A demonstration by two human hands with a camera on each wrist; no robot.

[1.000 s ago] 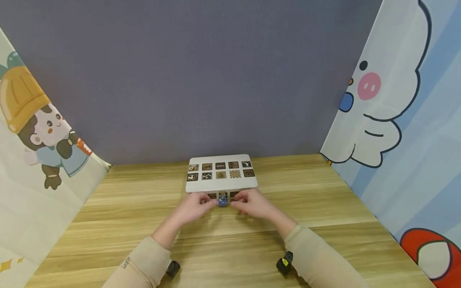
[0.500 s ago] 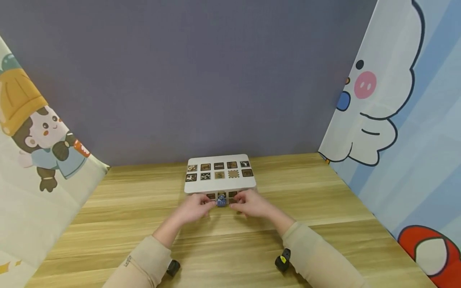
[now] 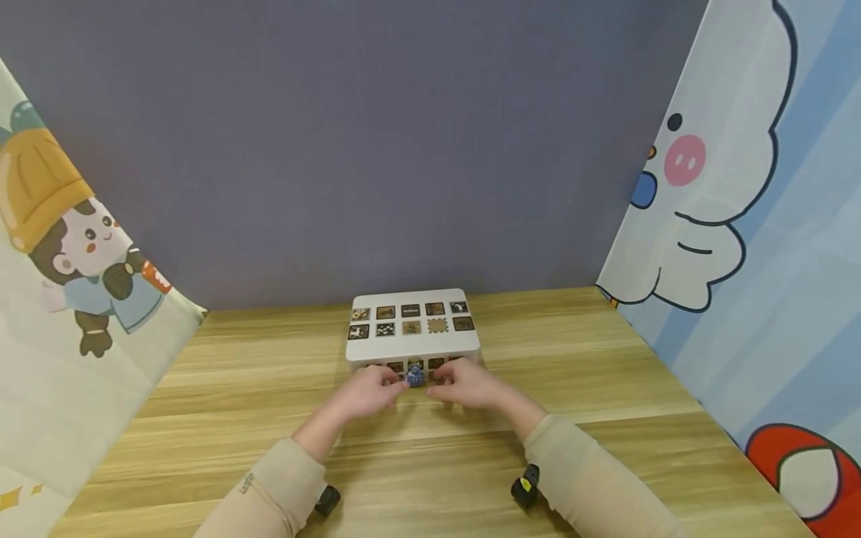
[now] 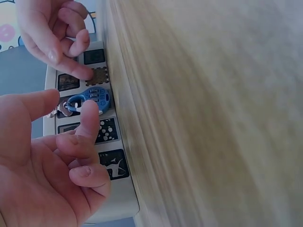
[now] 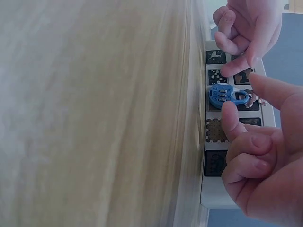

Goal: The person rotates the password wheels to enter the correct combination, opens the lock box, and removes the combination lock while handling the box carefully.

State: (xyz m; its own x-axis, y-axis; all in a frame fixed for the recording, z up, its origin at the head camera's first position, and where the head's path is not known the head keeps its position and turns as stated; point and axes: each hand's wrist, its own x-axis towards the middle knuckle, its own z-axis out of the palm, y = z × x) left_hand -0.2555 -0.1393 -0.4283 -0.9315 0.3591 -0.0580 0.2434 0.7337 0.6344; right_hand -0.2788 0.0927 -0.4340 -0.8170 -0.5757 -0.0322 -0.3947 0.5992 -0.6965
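A small blue combination padlock [image 3: 415, 376] hangs by its shackle from a metal clasp [image 4: 64, 109] on the front side of a white box [image 3: 413, 344] with dark picture squares. My left hand [image 3: 368, 391] is at the padlock's left, its index fingertip close against the body in the left wrist view; thumb and index finger stand apart. On the other side is my right hand [image 3: 464, 384], with its index fingertip by the lower edge of the lock in the right wrist view. Its thumb is spread away too. Neither hand grips the lock. Number dials [image 5: 222, 96] show on the padlock's face.
The box stands on a wood-grain table [image 3: 430, 463], near a grey back panel [image 3: 403, 149]. Cartoon-printed sheets hang at the left [image 3: 101, 254] and right [image 3: 706, 187]. Both forearms wear beige sleeves with black wrist devices.
Both hands have shifted slightly toward the person, with fingers a little more spread beside the padlock. The padlock and box stay in place; the head view sways slightly.
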